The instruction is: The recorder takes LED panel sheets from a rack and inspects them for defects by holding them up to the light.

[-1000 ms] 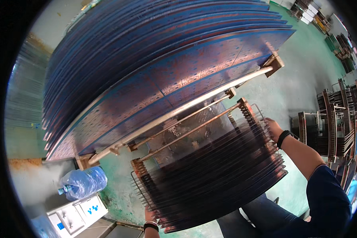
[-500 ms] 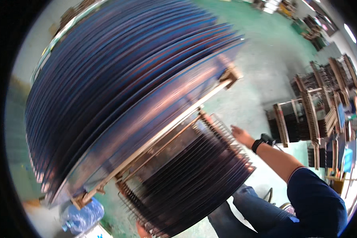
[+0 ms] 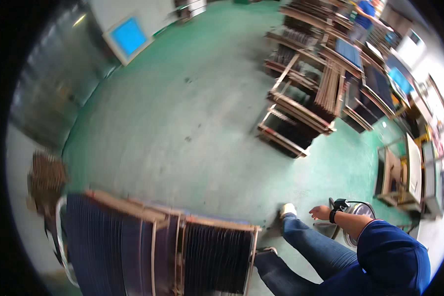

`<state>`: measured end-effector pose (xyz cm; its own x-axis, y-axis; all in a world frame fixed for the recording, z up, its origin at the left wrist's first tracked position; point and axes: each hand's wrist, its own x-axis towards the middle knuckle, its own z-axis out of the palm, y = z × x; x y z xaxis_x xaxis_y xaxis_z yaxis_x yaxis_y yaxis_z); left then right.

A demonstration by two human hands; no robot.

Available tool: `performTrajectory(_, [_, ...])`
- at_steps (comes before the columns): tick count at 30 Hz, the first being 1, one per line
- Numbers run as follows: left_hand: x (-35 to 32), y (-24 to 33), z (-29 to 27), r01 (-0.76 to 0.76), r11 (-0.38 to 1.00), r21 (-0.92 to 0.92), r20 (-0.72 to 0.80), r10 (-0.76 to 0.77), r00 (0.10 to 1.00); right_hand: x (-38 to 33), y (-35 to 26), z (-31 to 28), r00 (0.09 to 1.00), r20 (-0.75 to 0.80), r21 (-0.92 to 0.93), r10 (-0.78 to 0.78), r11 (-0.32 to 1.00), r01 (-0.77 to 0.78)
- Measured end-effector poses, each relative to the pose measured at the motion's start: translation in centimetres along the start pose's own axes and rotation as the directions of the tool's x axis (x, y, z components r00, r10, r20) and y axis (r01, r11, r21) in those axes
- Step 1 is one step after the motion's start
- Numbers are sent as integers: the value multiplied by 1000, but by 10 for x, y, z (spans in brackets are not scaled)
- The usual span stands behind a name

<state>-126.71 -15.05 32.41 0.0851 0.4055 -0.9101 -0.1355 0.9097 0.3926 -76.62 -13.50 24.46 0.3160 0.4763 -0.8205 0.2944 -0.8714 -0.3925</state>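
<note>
My right hand (image 3: pixel 320 213) hangs in the air beside my right leg, with a dark band and a small black device at the wrist. Its fingers are loosely stretched and hold nothing. Closest to that hand stands a stool with a round metal seat (image 3: pixel 358 220). A wooden rack (image 3: pixel 255 254) packed with thin dark panels (image 3: pixel 217 256) is at the lower left, left of my feet. Against its left side is a stack of larger dark panels (image 3: pixel 96 241). My left hand is out of view.
Tall wooden racks with dark panels (image 3: pixel 286 130) stand at the upper right, a person in blue (image 3: pixel 365 15) behind them. Wooden tables (image 3: pixel 408 172) line the right side. A blue framed panel (image 3: pixel 128 37) leans at the far wall; stacked brown sheets (image 3: pixel 47 172) are left.
My view has swung right, so the panel racks now sit at the lower left. My right hand has moved away from the smaller rack. My left hand, at its lower edge before, has left view.
</note>
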Motion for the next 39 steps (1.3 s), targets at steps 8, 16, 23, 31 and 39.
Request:
performTrajectory(8, [6, 81, 213, -155, 875, 458, 307, 8, 952, -26, 132, -97, 961, -97, 425, 260, 883, -196])
performTrajectory(16, [79, 113, 412, -359, 608, 708, 469, -25, 883, -61, 225, -228, 911, -322, 677, 257, 735, 32])
performTrajectory(23, [101, 111, 584, -418, 571, 706, 568, -105, 816, -77, 331, -264, 767, -411, 804, 492, 592, 51])
performTrajectory(31, [163, 141, 672, -369, 761, 534, 505, 63, 861, -25, 297, -307, 911, -191, 557, 365, 805, -206])
performTrajectory(39, [185, 167, 721, -271, 904, 330, 379, 136, 915, 57, 177, -473, 962, -192, 714, 192, 700, 3])
